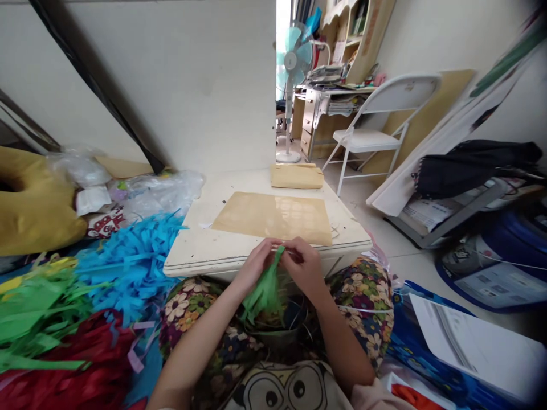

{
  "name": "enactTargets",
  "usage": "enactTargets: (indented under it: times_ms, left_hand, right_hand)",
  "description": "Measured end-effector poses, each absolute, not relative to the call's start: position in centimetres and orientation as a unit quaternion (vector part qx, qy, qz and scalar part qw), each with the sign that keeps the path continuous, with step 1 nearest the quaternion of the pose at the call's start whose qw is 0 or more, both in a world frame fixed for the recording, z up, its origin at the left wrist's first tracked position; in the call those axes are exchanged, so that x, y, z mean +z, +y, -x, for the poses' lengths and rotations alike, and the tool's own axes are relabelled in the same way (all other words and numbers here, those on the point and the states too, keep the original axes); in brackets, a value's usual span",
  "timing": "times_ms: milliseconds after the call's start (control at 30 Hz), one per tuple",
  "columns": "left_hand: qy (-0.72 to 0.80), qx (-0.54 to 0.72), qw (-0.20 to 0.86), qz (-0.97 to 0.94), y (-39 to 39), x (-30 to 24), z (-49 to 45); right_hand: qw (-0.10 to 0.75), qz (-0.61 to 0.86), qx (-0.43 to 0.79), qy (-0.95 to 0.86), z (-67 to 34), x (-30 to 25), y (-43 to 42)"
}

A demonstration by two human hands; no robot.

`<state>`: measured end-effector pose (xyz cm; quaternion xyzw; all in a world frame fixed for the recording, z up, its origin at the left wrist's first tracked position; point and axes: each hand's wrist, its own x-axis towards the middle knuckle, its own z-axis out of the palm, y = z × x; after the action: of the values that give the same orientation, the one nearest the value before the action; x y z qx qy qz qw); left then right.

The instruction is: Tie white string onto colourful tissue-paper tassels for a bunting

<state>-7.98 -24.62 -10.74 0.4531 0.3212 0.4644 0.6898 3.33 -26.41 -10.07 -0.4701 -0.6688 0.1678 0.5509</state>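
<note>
Just below the middle of the frame, the left hand (255, 266) and right hand (304, 265) meet, fingers pinched narrow on the top of a green paper fringe (264, 296) at the near edge of the low white table (192, 250). Its thin strips hang over the lap, and I'd say a sharp tug could tear or tangle them

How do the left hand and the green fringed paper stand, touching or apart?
Touching. In the head view the left hand pinches the top of the green fringed paper, no gap visible.
</note>
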Motion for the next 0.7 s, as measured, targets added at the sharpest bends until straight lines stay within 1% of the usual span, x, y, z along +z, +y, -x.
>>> enactTargets:
  times_ms: [100,233,400,533,600,700]
  left_hand:
    - [0.325,0.462,0.651,-0.507,-24.4,-10.6,8.3]
    - [0.302,0.480,0.655,-0.499,-24.3,-10.7,8.6]
    - [0.333,0.459,0.622,-0.540,-24.5,-10.1,8.9]
    - [0.355,0.448,0.607,-0.552,-24.6,-9.6,9.1]
    - [0.331,0.451,0.622,-0.548,-24.6,-9.5,9.4]
    - [0.260,0.444,0.683,-0.518,-24.6,-9.4,9.9]
  right_hand:
    - [0.569,0.441,0.282,-0.634,-3.7,-10.1,-26.4]
    - [0.581,0.423,0.393,-0.574,-3.8,-10.2,-26.5]
    - [0.593,0.425,0.417,-0.542,-4.0,-10.6,-26.5]
    - [0.580,0.425,0.419,-0.555,-4.3,-10.9,-26.5]
    - [0.568,0.422,0.433,-0.558,-4.4,-11.2,-26.5]
    - [0.556,0.408,0.462,-0.558,-4.5,-11.7,-26.6]
